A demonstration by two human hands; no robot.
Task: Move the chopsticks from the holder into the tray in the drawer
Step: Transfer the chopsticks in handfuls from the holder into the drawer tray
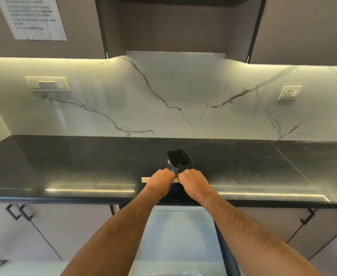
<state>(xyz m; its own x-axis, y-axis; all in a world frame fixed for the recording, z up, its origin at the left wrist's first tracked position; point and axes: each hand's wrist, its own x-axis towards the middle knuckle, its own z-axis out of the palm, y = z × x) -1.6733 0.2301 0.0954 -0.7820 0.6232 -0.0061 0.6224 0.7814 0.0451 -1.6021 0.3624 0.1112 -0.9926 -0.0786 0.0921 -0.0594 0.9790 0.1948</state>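
A black counter [64, 166] runs under a white veined marble backsplash [183, 96]. One black holder [179, 160] stands upright on it, near the front edge. Just in front, a bundle of pale chopsticks [144, 179] lies flat; their number is hidden by two hands. The left hand [160, 181] and right hand [193, 181] both curl round the bundle. Below, the open drawer [181, 232] is blurred; no tray can be made out.
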